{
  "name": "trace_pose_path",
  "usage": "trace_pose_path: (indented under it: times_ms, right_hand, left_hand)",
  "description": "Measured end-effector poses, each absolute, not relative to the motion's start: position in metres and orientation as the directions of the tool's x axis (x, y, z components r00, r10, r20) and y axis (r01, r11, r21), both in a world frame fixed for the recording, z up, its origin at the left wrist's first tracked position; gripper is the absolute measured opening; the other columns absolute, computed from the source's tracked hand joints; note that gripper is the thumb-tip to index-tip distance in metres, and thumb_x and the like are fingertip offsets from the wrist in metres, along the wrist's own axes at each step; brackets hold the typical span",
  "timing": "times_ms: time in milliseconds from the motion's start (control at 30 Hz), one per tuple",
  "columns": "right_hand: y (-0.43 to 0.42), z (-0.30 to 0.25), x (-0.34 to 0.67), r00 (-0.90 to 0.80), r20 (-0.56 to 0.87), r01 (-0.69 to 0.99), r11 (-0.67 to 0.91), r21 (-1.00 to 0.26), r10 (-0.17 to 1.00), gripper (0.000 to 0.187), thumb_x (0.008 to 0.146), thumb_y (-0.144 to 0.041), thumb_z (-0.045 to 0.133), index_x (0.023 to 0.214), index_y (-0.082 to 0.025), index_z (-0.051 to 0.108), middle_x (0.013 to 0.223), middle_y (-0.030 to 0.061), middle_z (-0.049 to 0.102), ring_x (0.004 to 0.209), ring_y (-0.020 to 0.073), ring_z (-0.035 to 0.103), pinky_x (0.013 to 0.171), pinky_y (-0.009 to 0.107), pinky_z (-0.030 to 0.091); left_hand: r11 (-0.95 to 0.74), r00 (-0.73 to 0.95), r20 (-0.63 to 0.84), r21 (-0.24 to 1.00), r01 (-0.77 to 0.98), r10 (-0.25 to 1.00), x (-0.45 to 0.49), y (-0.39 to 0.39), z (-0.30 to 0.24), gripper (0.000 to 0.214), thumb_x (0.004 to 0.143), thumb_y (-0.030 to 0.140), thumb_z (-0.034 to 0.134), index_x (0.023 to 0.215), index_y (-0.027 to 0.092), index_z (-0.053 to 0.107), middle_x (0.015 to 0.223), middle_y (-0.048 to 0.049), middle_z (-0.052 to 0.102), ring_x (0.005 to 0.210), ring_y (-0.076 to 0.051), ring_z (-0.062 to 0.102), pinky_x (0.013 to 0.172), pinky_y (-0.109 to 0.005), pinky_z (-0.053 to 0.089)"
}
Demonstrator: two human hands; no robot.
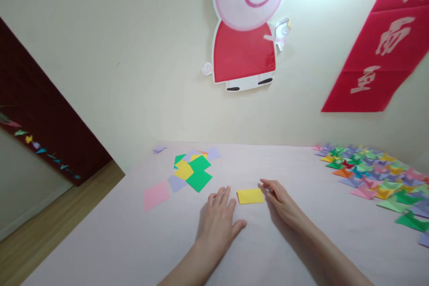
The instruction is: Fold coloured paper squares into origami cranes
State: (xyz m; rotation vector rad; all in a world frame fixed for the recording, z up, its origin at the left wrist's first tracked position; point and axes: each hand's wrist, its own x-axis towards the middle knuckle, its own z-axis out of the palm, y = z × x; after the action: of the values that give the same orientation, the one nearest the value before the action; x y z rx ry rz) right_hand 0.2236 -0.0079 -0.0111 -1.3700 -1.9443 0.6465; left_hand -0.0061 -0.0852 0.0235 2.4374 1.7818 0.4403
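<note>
A folded yellow paper (250,195) lies flat on the pale pink table (134,241), between my two hands. My left hand (217,224) rests palm down just left of it, fingers stretched out and apart, not touching the paper. My right hand (280,202) lies at the paper's right edge, its fingertips touching or almost touching that edge, fingers extended.
A loose heap of coloured paper squares (193,169) lies further back on the left, with a pink sheet (156,195) beside it. Several folded origami pieces (375,173) cover the table's right side. A cartoon pig cutout (246,27) and a red banner (378,44) hang on the wall.
</note>
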Motion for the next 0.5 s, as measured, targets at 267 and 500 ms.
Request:
trace_pose_path:
  times_ms: [267, 500]
  right_hand:
    - [-0.005, 0.013, 0.205, -0.222, 0.146, 0.572, 0.25, -0.781, 0.964, 0.011, 0.067, -0.025, 0.064, 0.077, -0.022, 0.066, 0.087, 0.0046, 0.063, 0.09, 0.0249, 0.053, 0.086, 0.038, 0.043]
    - [0.008, 0.032, 0.203, -0.287, 0.019, 0.367, 0.128, -0.921, 0.958, 0.02, 0.068, -0.038, 0.064, 0.063, -0.02, 0.056, 0.06, -0.0017, 0.055, 0.063, 0.0172, 0.05, 0.063, 0.03, 0.041]
  left_hand:
    - [-0.216, 0.129, 0.183, 0.62, 0.754, 0.975, 0.017, -0.047, 0.013, 0.059, 0.069, 0.021, 0.072, 0.124, 0.017, 0.053, 0.145, -0.0144, 0.044, 0.134, -0.029, 0.037, 0.108, -0.045, 0.029]
    - [-0.172, 0.129, 0.12, 0.816, 0.552, 0.984, 0.016, -0.024, 0.027, 0.044, 0.06, 0.021, 0.077, 0.102, 0.022, 0.063, 0.138, -0.0096, 0.05, 0.13, -0.028, 0.041, 0.106, -0.042, 0.03]
